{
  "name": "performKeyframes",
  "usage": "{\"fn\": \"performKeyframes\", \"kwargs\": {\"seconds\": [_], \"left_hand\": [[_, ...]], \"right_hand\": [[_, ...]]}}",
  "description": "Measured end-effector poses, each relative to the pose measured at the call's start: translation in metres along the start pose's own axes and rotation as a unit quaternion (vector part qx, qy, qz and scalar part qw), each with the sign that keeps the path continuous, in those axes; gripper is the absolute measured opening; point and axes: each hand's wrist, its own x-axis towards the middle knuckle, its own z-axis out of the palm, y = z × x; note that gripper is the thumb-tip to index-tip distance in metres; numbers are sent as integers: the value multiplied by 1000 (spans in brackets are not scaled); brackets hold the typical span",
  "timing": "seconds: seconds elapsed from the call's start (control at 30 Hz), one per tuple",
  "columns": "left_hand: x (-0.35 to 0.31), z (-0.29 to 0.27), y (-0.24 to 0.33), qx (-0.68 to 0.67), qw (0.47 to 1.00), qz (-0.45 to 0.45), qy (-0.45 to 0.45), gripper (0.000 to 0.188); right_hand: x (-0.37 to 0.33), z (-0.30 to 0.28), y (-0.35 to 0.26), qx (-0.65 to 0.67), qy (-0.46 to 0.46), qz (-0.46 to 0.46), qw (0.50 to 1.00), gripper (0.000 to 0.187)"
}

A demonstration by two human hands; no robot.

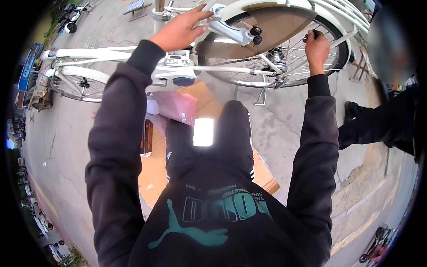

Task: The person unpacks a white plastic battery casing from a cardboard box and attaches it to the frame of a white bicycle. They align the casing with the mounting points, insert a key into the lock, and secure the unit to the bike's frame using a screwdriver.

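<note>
A white bicycle (213, 69) stands across the far side, its rear wheel (342, 44) to the right. My left hand (184, 27) reaches over the frame with its fingers apart, the tips by a silver-grey lock-like part (231, 31). Dark keys (256, 35) hang at that part's right end, in front of a brown see-through wheel guard (280, 29). Beside the rear wheel's spokes, my right hand (317, 48) has its fingers closed. Something small and dark shows at the fingertips, too little to name.
Under my legs lies flattened cardboard (155, 175), with a pink plastic bag (175, 107) and a dark red box (147, 137) by it. A bright white rectangle (203, 132) shows between my knees. Another person's leg (378, 124) is at the right. The kickstand (262, 95) touches the pavement.
</note>
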Motion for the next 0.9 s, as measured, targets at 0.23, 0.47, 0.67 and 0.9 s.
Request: {"fn": "performKeyframes", "kwargs": {"seconds": [0.23, 0.47, 0.67, 0.9], "left_hand": [[-35, 28, 95, 74, 969, 14, 234, 49], [-257, 232, 140, 44, 917, -237, -318, 129], [-282, 269, 133, -5, 923, -195, -331, 132], [-256, 252, 83, -18, 917, -13, -397, 114]], "right_hand": [[-6, -11, 7, 93, 19, -81, 992, 29], [-6, -3, -1, 111, -24, -89, 990, 27], [-7, -19, 1, 72, -11, -134, 988, 28], [-22, -16, 12, 89, -40, -141, 985, 30]]}}
